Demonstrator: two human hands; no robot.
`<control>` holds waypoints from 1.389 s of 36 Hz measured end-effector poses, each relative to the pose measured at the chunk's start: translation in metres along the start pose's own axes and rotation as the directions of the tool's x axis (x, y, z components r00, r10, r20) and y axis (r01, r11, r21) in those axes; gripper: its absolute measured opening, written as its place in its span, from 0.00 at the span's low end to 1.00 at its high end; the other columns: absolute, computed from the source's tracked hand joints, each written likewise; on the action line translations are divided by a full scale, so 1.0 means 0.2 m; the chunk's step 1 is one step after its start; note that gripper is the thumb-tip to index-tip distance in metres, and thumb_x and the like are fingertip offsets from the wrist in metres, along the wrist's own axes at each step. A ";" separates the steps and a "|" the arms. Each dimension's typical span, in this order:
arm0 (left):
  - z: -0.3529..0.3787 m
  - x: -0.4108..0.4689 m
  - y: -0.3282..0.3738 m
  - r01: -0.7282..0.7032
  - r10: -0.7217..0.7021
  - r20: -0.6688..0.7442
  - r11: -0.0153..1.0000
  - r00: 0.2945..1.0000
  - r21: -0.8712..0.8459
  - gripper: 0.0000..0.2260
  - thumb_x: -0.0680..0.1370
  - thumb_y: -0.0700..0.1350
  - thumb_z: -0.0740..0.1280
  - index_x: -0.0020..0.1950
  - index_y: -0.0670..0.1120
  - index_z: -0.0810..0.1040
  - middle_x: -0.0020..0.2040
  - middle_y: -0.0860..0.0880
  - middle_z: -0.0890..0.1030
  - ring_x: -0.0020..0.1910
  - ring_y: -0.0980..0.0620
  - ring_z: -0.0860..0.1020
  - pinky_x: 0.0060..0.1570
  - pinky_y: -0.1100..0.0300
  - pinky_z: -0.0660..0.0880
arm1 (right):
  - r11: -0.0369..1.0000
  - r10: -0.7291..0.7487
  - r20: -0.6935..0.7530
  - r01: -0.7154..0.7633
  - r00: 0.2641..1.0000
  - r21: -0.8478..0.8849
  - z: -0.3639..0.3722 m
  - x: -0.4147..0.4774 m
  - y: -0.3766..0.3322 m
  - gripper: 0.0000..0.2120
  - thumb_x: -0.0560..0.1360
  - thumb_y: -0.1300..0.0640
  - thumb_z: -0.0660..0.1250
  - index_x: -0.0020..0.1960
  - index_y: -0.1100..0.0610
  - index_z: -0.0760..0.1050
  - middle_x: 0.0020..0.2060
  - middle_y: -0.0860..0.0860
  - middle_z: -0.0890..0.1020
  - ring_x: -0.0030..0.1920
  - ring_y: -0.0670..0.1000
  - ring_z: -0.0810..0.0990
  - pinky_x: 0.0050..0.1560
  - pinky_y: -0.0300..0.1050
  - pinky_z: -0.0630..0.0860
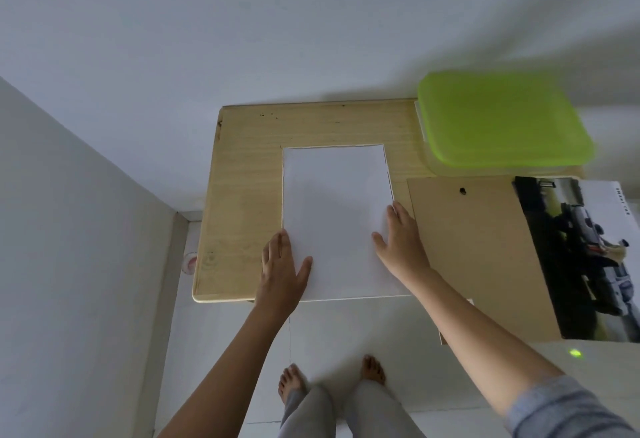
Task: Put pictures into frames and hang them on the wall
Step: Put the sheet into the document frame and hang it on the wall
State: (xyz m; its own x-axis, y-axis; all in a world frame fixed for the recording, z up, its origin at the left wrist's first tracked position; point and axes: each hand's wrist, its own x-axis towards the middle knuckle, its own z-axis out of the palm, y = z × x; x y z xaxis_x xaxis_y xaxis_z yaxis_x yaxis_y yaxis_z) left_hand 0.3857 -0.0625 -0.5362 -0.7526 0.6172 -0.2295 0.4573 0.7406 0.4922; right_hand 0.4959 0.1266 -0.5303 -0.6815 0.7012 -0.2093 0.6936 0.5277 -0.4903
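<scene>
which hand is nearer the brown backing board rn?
Right. The right hand rests on the white sheet's right edge, next to the brown backing board. The left hand rests on the sheet's left edge, across the sheet from the board.

Head view — looks steeply down, close over the table (242, 167).

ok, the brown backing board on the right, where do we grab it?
By its near edge, coming from the front. The backing board lies flat, so other edges give no purchase, but the near edge seems to overhang the table. The picture covers its right side; the green box sits close to the far end. Thumb on top, fingers underneath.
</scene>
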 end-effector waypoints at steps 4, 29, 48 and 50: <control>-0.04 0.02 -0.03 0.006 -0.006 0.014 1.000 1.000 -0.009 0.32 0.79 0.52 0.60 0.75 0.39 0.50 0.73 0.43 0.56 0.72 0.44 0.55 0.68 0.50 0.62 | 1.000 -0.018 0.036 0.017 0.999 0.022 0.00 0.00 -0.02 0.28 0.78 0.57 0.59 0.74 0.62 0.54 0.75 0.54 0.52 0.75 0.52 0.50 0.71 0.41 0.52; 0.61 -0.30 1.02 -0.110 0.104 0.116 0.993 0.988 0.049 0.28 0.79 0.53 0.58 0.75 0.43 0.52 0.75 0.44 0.52 0.73 0.45 0.53 0.70 0.56 0.55 | 0.982 0.172 0.053 -0.167 0.984 -0.091 -0.60 -0.33 1.05 0.28 0.78 0.49 0.59 0.74 0.55 0.56 0.75 0.51 0.55 0.75 0.53 0.52 0.71 0.52 0.60; 0.65 -0.32 0.98 -0.031 0.025 0.072 0.996 0.997 0.079 0.30 0.79 0.53 0.59 0.76 0.45 0.50 0.77 0.50 0.51 0.75 0.50 0.48 0.73 0.58 0.50 | 0.979 0.073 -0.008 -0.073 0.997 -0.189 -0.60 -0.33 1.20 0.27 0.78 0.49 0.60 0.73 0.55 0.59 0.74 0.52 0.58 0.74 0.54 0.56 0.70 0.53 0.62; 0.64 -0.32 0.98 -0.011 0.007 0.076 0.999 0.997 0.052 0.30 0.79 0.52 0.59 0.76 0.45 0.50 0.77 0.51 0.51 0.75 0.50 0.48 0.73 0.57 0.51 | 0.975 0.068 -0.058 -0.078 0.996 -0.206 -0.60 -0.34 1.19 0.26 0.77 0.49 0.61 0.72 0.57 0.62 0.71 0.53 0.64 0.71 0.54 0.61 0.66 0.52 0.66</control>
State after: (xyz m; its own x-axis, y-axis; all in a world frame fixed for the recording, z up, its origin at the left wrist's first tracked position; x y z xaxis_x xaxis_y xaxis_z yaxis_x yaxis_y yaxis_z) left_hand 0.5841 0.0781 -0.5332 -0.7109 0.6411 -0.2891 0.4899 0.7464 0.4505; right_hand 0.7354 0.2628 -0.5311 -0.6183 0.7621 -0.1922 0.7780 0.5586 -0.2877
